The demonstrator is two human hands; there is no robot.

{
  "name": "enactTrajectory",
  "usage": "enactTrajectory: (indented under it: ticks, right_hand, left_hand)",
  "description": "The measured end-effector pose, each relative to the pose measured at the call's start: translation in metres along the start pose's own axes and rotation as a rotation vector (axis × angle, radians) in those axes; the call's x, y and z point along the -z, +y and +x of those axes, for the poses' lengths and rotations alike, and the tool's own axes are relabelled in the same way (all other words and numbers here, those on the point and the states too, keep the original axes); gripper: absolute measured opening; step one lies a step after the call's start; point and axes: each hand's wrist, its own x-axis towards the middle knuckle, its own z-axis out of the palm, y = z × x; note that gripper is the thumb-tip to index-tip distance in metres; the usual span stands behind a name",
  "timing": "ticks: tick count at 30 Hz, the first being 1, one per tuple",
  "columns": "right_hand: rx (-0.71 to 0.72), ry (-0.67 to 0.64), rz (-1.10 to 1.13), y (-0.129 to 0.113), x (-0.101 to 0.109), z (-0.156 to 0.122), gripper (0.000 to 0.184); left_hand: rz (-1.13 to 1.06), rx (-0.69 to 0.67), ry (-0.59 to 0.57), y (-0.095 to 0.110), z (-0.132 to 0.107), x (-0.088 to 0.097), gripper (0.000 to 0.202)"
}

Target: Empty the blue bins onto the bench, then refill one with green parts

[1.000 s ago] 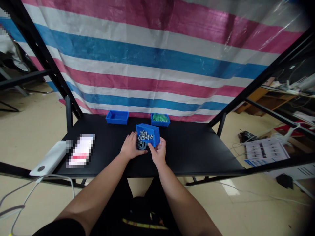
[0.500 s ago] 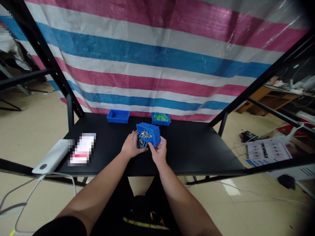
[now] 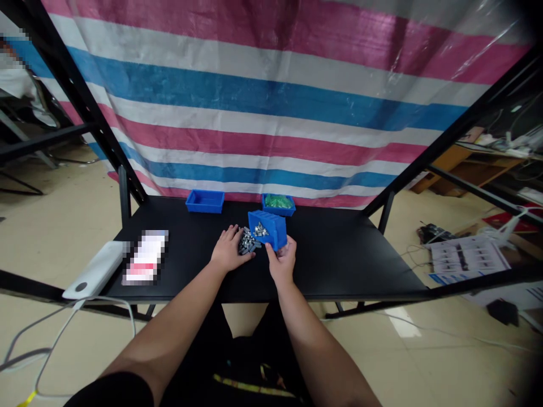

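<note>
Small parts look like shiny metal, the bin plastic, the tabletop matt.

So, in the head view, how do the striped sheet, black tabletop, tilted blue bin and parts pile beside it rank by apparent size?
Largest to smallest:
1. striped sheet
2. black tabletop
3. tilted blue bin
4. parts pile

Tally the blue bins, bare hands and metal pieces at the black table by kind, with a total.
Blue bins: 3 (left rear bin, right rear bin, tilted bin)
Hands: 2 (left hand, right hand)
Total: 5, leaving out the metal pieces, too small and jumbled to count.
</note>
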Motion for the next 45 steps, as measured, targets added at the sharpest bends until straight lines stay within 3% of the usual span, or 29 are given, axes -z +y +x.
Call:
enactTrajectory:
  ticks: [6, 13, 36, 45]
  right_hand:
    - [0.043, 0.116, -0.054, 0.0049, 0.0049, 0.0059, 0.066]
    - [0.092, 0.194, -0.113, 0.0077, 0.0083, 0.009, 0.066]
    - [0.187, 0.094, -0.212, 0.008, 0.0043, 0.001, 0.063]
    - [0.098, 0.132, -0.119, 0.0098, 0.005, 0.0061, 0.064]
  left_hand:
    - [0.002, 0.04, -0.048, 0.0059, -0.0003, 0.0072, 0.1]
    - [-0.073, 0.028, -0.022, 0.0034, -0.0007, 0.0078, 0.111]
    - [-0.122, 0.013, -0.026, 0.0012, -0.0006, 0.0095, 0.11]
    - [-0.13, 0.016, -0.038, -0.0005, -0.0004, 0.0088, 0.112]
